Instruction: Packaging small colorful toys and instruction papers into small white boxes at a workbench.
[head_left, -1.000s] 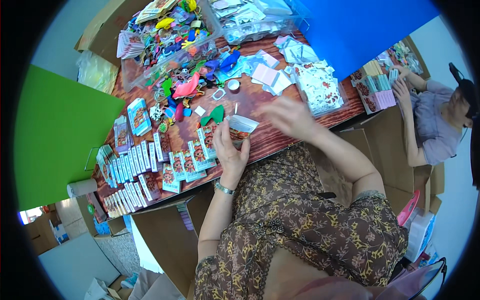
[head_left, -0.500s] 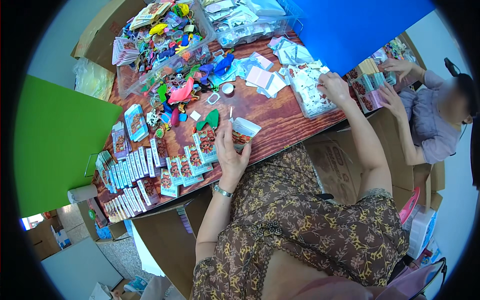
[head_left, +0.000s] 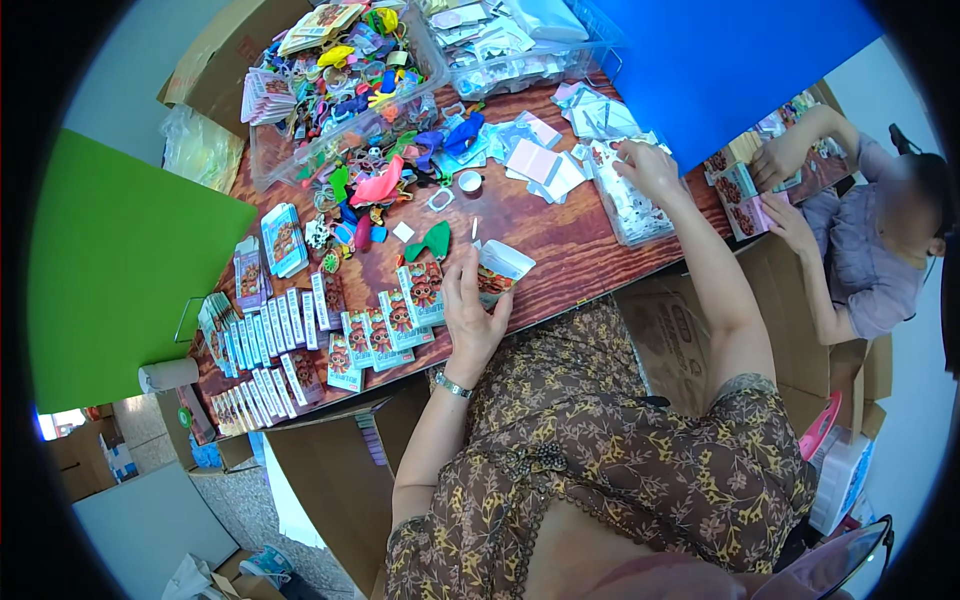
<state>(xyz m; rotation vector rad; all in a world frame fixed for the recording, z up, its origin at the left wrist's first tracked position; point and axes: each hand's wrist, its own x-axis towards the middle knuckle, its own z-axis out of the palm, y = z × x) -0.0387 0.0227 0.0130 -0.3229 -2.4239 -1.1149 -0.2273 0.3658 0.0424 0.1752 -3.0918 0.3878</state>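
Note:
My left hand point(head_left: 474, 315) is wrapped round a small printed box point(head_left: 506, 264) near the table's front edge, its white flap standing up. My right hand point(head_left: 650, 172) reaches over a clear container point(head_left: 628, 238) of small white packets point(head_left: 622, 205), fingers bent down and drawn together. Whatever is between those fingertips is too small to tell. Beyond the box lie a green cloth-like piece point(head_left: 430, 242), a small white cup point(head_left: 470, 183) and a white square point(head_left: 403, 232). Left of my left hand, several closed printed boxes point(head_left: 422, 290) lie overlapping.
Rows of boxes point(head_left: 285, 320) stand at the left. A clear bin point(head_left: 350, 130) of mixed small toys and another bin point(head_left: 520, 65) of packets sit at the back. Loose cards point(head_left: 535, 160) lie mid-table. At the right a co-worker point(head_left: 870, 220) handles printed boxes. A blue panel point(head_left: 740, 70) rises behind.
My right hand has dipped slightly left and lower into the white packets. My left hand keeps its hold on the open box. The co-worker's hands have shifted, and the whole view has moved slightly.

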